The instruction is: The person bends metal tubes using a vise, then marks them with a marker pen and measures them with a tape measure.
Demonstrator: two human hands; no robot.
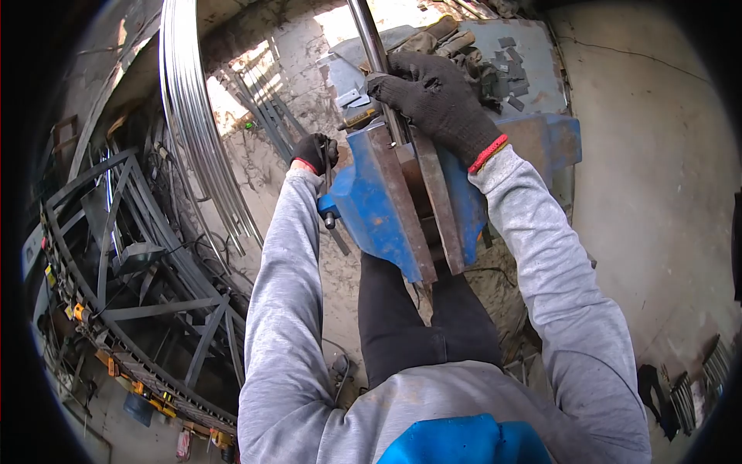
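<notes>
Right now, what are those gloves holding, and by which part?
The right hand holds the metal pipe near the end at the blue vise. The left hand seems to hold a dark bar; I can't tell which part.

Counts by kind.
Two gloved hands (left hand (pixel 315 153), right hand (pixel 439 91)); one blue vise (pixel 369 207); one gripped tube (pixel 368 35); one table (pixel 544 73); several bundled tubes (pixel 185 85), too close to count.
</notes>
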